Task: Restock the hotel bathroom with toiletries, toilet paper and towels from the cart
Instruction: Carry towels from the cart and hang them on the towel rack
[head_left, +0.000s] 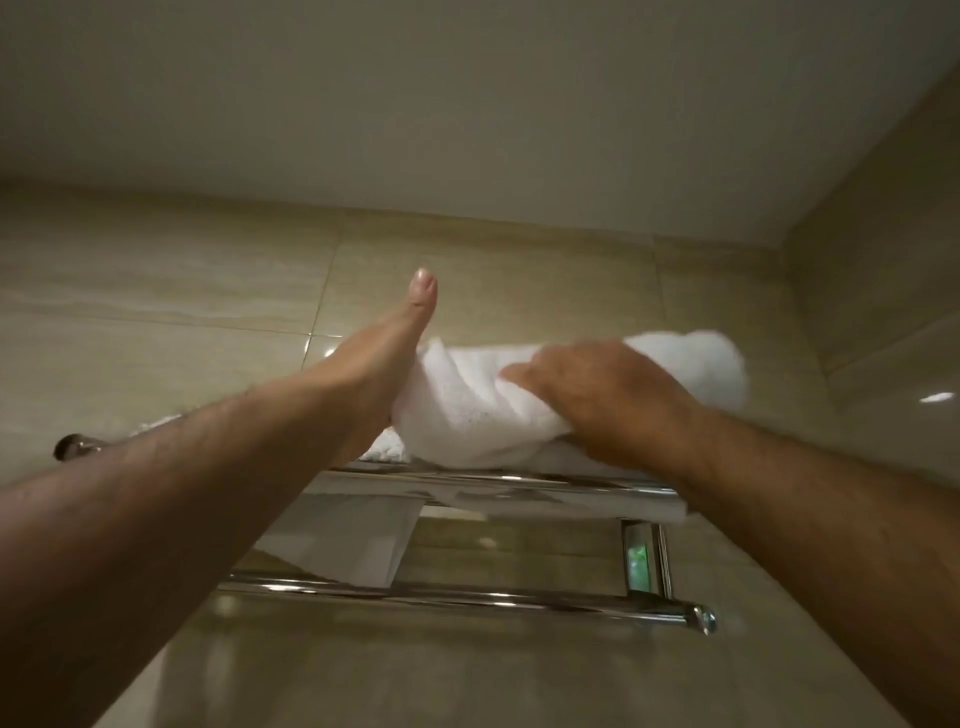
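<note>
A rolled white towel lies on top of a chrome wall rack above my head. My left hand presses flat against the towel's left end, thumb pointing up; its fingers are hidden behind the towel. My right hand rests on the front of the towel near its middle, fingers bent over the cloth. A second folded white towel shows under the roll on the rack.
The rack's lower chrome bar juts out toward me, ending in a knob at the right. Beige tiled walls meet in a corner at the right. The white ceiling is close above.
</note>
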